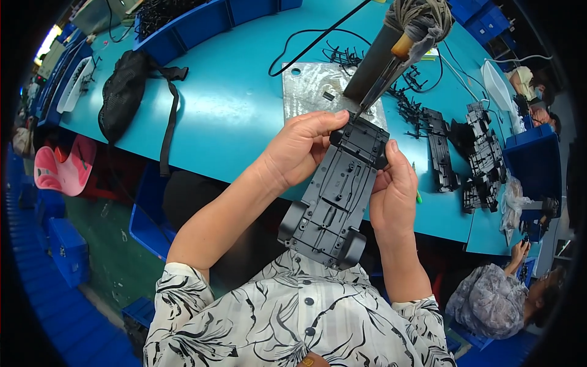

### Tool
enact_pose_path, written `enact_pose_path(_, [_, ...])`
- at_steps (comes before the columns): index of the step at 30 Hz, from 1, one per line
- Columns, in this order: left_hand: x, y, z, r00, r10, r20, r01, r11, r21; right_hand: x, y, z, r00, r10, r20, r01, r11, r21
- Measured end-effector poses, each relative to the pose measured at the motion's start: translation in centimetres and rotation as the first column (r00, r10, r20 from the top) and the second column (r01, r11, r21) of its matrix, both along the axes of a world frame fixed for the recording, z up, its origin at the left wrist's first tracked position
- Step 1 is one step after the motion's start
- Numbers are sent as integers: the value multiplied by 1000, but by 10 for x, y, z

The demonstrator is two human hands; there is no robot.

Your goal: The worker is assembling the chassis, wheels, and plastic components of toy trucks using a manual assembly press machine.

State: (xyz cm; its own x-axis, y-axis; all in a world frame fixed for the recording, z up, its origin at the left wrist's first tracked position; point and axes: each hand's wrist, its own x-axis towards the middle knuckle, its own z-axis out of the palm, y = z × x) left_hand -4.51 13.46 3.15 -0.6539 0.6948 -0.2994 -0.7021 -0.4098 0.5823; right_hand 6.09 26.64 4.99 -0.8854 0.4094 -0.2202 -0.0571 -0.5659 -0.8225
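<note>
A black plastic toy-car chassis (337, 189) is tilted between my two hands above the table's front edge, its wheel-arch end toward my body. My left hand (302, 147) grips the far left corner, thumb on top. On the opposite side, my right hand (394, 192) is closed around the far right edge. Just beyond the chassis, a hot-iron-like tool (386, 67) with a cloth-wrapped top slants down, its tip at or very near the far end; contact is unclear. Under it lies a scuffed metal plate (299, 92) with a small black piece (328, 96) on it.
Several black chassis (486, 156) and small black parts (409, 104) lie on the turquoise table at right. A black bag (124, 95) and a blue bin (202, 27) are at left. A pink stool (66, 166) stands lower left. A co-worker (489, 300) sits at lower right.
</note>
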Motion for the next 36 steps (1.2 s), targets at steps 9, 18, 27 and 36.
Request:
enact_pose_path(9, [5,-11,-10,997,68,-44,-70,996,-53,-2,-4,-16,999,36,33,-34,998,-57])
enact_pose_path(18, [8,-20,-6,985,170,17,-168,982,-90,-13,-13,-21,998,59,31,-57,997,-59])
enact_pose_path(27, [4,-23,-2,983,180,34,-176,979,-105,-17,-15,-15,995,94,21,-94,995,-22])
enact_pose_path(36, [4,-24,2,986,163,35,-160,984,-82,-19,-16,-16,996,89,28,-89,996,-5])
